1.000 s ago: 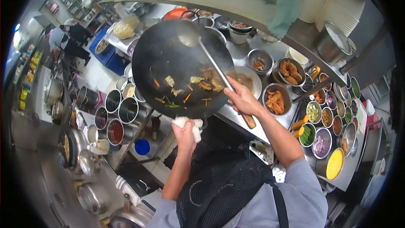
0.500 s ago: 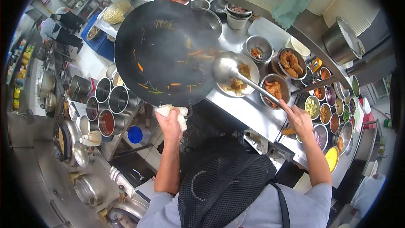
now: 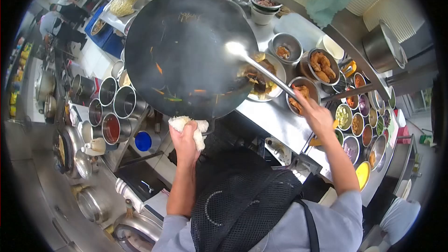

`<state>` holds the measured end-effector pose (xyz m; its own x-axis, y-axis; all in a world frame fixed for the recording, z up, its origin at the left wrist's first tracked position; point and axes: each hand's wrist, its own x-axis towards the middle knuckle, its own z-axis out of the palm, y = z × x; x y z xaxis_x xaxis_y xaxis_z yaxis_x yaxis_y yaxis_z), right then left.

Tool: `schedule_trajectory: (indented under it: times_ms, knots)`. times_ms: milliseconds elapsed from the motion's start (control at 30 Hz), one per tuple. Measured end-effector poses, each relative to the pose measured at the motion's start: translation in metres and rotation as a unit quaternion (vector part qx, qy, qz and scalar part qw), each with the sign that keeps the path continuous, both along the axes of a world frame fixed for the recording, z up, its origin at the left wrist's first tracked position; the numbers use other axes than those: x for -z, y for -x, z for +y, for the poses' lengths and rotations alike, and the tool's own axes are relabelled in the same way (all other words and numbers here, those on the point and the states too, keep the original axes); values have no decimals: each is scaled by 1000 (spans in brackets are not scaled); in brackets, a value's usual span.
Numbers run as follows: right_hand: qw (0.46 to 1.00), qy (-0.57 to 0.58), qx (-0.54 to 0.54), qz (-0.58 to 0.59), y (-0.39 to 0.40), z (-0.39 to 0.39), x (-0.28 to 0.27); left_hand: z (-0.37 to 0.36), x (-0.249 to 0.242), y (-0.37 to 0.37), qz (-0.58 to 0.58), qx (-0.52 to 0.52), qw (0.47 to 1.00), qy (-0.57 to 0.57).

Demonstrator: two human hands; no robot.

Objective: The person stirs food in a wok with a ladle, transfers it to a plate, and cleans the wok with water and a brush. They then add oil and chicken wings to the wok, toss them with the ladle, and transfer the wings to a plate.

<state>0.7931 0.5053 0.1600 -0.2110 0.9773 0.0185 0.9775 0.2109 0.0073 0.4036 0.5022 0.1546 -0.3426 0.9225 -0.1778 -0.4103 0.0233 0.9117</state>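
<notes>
My left hand (image 3: 184, 137) grips the handle of a large black wok (image 3: 182, 51) through a white cloth (image 3: 189, 125), holding the wok tilted toward a white plate (image 3: 276, 84). Bits of carrot and greens cling to the wok's inside. My right hand (image 3: 315, 114) holds the long handle of a steel ladle (image 3: 235, 49), whose bowl sits at the wok's right rim above the plate. Brown cooked food (image 3: 259, 78) lies on the plate, partly hidden by the wok's edge.
Steel bowls of fried pieces (image 3: 321, 67) and small tubs of chopped ingredients (image 3: 361, 128) fill the counter on the right. Round sauce pots (image 3: 112, 107) stand to the left below the wok. A shelf with stacked bowls (image 3: 396, 4) hangs overhead. Other people (image 3: 60, 18) work far left.
The wok has tipped further over the plate and most food has left it. My right hand slid back along the handle, then drew the ladle up to the wok's right rim.
</notes>
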Motion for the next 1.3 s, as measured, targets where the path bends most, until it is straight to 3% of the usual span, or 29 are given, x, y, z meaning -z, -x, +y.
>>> schedule_trajectory:
  times_ms: [67, 167, 233, 300, 400, 467, 500, 533, 600, 633, 800, 900, 1067, 1167, 1233, 1300]
  knots:
    - [996, -58, -19, -68, -35, -37, -6, 5, 4, 5, 12, 4, 1000, 1]
    - [996, -15, 9, -89, -38, -64, -32, 16, 20, 13, 32, -14, 999, -13]
    - [998, -43, -23, 51, 3, -53, -10, 21, 20, 15, 42, -7, 999, -22]
    - [961, -49, -102, 251, 74, -30, 8, 22, 16, 12, 28, 1, 1000, -7]
    - [975, 18, -115, 189, 102, -20, 17, 20, -1, 14, 17, 9, 1000, 4]
    - [990, 10, -128, 55, 63, -27, 26, 17, -12, 10, 27, -4, 1000, 9]
    - [993, 19, -107, 55, 33, -33, 30, 13, -11, 11, 27, -1, 1000, 13]
    - [998, 20, -55, -24, 9, -44, 26, 14, -11, 13, 19, 2, 1000, 9]
    - [998, -43, -46, -1, -35, -62, 7, 13, -1, 24, 19, 18, 1000, -8]
    - [996, -48, -17, -71, -48, -68, -4, 11, -1, 24, 20, 17, 1000, -11]
    - [995, -92, 0, 25, -3, -37, -1, 3, -3, 17, 33, 1, 999, -31]
    - [999, -30, -17, 41, 39, 5, 15, -2, -6, 19, 34, 11, 999, -35]
    - [998, -23, -15, -54, -22, -38, 18, -3, -10, 33, 22, 18, 999, -17]
    - [991, -100, -16, -84, -53, -69, -10, 1, -5, 39, 30, 9, 999, -25]
    - [993, -80, 17, -87, -47, -69, -27, 1, -4, 37, 39, -6, 999, -26]
    - [994, -108, 2, -6, -18, -39, -23, -7, -4, 36, 44, -18, 999, -8]
